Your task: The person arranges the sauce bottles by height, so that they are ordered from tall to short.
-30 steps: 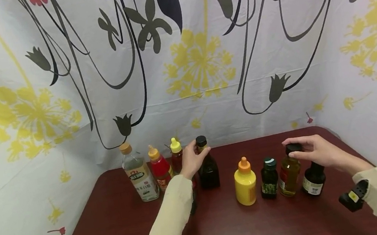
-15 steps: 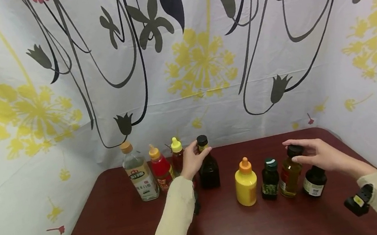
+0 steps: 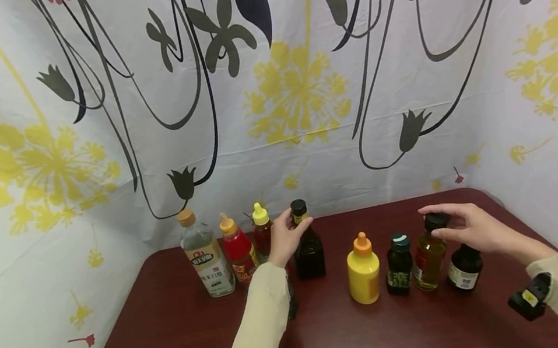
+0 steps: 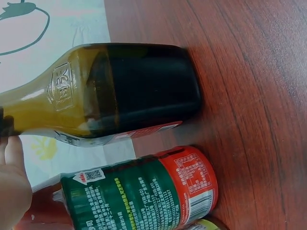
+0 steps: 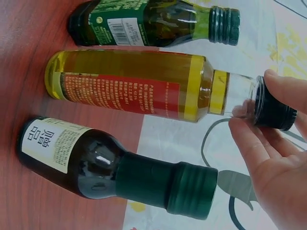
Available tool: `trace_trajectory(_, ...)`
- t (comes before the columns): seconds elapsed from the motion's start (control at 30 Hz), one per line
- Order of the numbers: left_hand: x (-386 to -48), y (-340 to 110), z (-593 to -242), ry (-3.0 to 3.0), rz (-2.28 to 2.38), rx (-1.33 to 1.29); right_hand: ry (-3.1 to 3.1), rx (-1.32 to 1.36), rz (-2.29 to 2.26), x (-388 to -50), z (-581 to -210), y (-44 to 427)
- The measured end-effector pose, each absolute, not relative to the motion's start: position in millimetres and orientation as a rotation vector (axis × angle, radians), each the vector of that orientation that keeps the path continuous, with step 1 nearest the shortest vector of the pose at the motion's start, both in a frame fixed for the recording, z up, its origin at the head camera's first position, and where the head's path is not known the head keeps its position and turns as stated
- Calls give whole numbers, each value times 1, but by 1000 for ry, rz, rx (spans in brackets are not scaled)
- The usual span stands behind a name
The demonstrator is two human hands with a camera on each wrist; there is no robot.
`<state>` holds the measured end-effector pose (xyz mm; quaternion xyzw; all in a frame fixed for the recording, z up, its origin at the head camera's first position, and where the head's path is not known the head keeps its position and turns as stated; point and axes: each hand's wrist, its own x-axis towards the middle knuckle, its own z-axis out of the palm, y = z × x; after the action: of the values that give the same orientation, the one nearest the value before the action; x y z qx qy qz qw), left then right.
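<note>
My left hand point(image 3: 287, 237) pinches the neck of a dark sauce bottle point(image 3: 309, 258), which stands upright on the table. Its tapered glass and dark liquid fill much of the left wrist view, beside a bottle with a green and red label point(image 4: 129, 191). On the right, my right hand point(image 3: 471, 226) holds the black-capped top of an oil bottle point(image 3: 430, 260); thumb and fingers lie on either side of the cap and neck in the right wrist view. A green-capped bottle point(image 3: 399, 267) and a dark bottle with a pale label point(image 3: 464, 270) flank the oil bottle.
A clear white-vinegar bottle point(image 3: 209, 262), a red squeeze bottle point(image 3: 239, 253) and a yellow-tipped bottle point(image 3: 263, 235) line the left side. Between my hands stands a yellow squeeze bottle point(image 3: 364, 274). Patterned cloth point(image 3: 312, 181) rises behind the dark red table point(image 3: 332, 337).
Both forearms have shifted slightly to the right in the head view. Each hand keeps its hold, and the bottles stand in practically the same places.
</note>
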<state>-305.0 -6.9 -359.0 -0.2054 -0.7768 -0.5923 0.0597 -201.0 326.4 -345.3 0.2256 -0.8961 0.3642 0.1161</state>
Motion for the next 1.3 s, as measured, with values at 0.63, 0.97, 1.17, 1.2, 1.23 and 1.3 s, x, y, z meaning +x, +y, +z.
trace_trajectory(0.63,-331,-7,-386,-2376,-1739,-648,-2657,476,1051,-209,-319,326)
trace_trajectory(0.97,-332,-6,-388,-2344,-1757,-695,-2592,498,1047,-223,-298,320)
trace_trajectory(1.17,-328,-7,-385,-2324,-1793,-688,-2649,452,983,-232,-285,312)
trace_trajectory(1.2,-325,-7,-382,-2320,-1803,-686,-2657,446,981,-234,-284,310)
trace_trajectory(1.23,-322,-7,-379,-2313,-1810,-689,-2663,439,985,-236,-282,308)
trace_trajectory(1.3,-315,-7,-372,-2305,-1823,-689,-2665,439,994,-241,-280,304)
